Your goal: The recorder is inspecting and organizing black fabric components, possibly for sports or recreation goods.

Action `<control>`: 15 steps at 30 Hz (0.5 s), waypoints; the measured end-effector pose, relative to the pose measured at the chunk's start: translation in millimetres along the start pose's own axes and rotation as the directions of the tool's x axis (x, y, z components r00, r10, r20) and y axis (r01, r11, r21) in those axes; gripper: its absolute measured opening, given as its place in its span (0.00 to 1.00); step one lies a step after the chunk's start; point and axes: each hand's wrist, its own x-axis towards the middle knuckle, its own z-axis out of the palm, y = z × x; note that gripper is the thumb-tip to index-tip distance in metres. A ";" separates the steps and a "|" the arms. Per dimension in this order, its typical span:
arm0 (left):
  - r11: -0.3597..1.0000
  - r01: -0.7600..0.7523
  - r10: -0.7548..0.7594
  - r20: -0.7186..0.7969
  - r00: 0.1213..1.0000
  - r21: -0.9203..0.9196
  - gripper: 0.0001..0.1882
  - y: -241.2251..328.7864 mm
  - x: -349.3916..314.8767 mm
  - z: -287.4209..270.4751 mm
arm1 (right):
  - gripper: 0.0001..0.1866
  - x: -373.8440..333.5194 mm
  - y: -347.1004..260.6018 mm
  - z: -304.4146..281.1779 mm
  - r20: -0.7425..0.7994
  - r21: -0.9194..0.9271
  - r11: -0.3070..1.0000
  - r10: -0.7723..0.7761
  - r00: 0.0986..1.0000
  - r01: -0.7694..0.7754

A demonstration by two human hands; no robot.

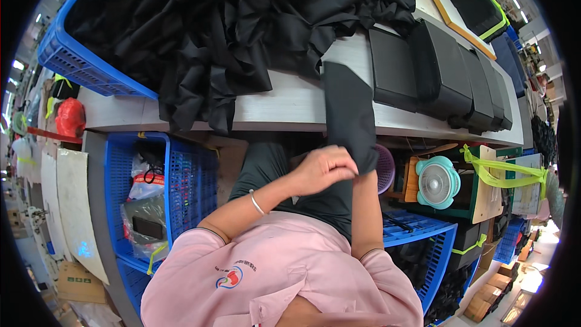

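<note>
A black fabric pouch (351, 112) is pulled over my right hand and reaches up over the table's near edge. Inside it my right hand and fingers are hidden; only the bare right forearm (366, 206) shows below the pouch's mouth. My left hand (327, 165) is closed at that mouth, its fingertips pinching the fabric edge beside my right wrist. Beyond, a large heap of loose black fabric pieces (242, 24) spreads over the table and hangs over its edge. To the right of the pouch lie stacks of flat black pieces (439, 72).
The white table (278, 100) spans the front. A blue crate (91, 63) holds part of the heap at left. Below are another blue crate (190, 175) with bagged items, a purple basket (385, 169), a small turquoise fan (438, 183) and an open blue crate (445, 260).
</note>
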 end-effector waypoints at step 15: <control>0.977 0.159 -0.203 -0.401 0.893 -0.140 0.04 -10.0 4.6 15.9 | 0.08 18.3 -10.6 15.7 -0.038 0.617 0.728 0.407 0.912 -0.299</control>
